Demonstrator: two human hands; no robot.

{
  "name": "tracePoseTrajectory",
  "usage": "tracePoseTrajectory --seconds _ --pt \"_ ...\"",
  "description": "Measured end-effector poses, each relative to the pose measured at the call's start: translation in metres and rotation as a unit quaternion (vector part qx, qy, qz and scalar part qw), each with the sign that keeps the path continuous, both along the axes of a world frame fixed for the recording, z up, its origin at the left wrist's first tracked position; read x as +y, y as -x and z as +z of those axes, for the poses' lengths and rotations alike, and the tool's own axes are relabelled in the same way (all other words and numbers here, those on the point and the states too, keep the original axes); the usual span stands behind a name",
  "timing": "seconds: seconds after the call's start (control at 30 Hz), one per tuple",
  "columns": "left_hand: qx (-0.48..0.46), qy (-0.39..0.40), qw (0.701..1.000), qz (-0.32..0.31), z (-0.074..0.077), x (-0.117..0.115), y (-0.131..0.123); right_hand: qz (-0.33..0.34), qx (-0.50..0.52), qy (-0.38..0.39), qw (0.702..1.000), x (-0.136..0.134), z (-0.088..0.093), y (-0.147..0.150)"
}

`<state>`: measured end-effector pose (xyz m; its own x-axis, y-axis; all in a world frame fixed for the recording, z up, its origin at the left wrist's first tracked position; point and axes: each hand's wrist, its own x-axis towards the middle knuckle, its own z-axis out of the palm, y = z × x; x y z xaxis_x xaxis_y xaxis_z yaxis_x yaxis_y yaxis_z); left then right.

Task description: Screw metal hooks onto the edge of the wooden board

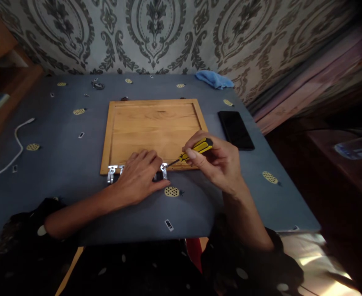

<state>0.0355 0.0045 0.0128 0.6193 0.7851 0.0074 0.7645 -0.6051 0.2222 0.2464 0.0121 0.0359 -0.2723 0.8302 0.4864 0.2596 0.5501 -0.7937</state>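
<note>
A framed wooden panel (156,127) lies flat on the table, with metal hinges along its near edge. My left hand (140,176) rests over that edge, fingers bent and close together on the wood. Its index finger and thumb close about the right hinge (164,167). Left of the hand, another hinge (112,169) shows; the hand hides part of the metal between. My right hand (219,164) grips a screwdriver (197,149) by its yellow and black handle. The thin shaft slants down left, its tip at the right hinge's plate.
A black phone (236,130) lies right of the panel. At the back are a blue cloth (215,79) and a small metal piece (97,85). A white cable (18,139) curves along the left side. The table's right edge (287,176) drops to the floor.
</note>
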Motion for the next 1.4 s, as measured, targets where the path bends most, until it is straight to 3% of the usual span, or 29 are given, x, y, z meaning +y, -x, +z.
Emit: tracePoseTrajectory --seconds 0.23,0.43,1.4 --pt "-0.016 -0.004 1.0 -0.004 -0.003 -0.001 0.002 -0.005 -0.003 0.001 1.0 -0.001 0.0 0.0" --pt "-0.022 -0.012 1.0 -0.002 -0.004 -0.001 0.003 -0.065 0.069 -0.008 0.995 -0.003 0.001 0.001" --pt "-0.027 -0.015 1.0 0.005 -0.004 -0.002 0.002 -0.065 0.076 0.044 0.994 -0.005 -0.003 0.011"
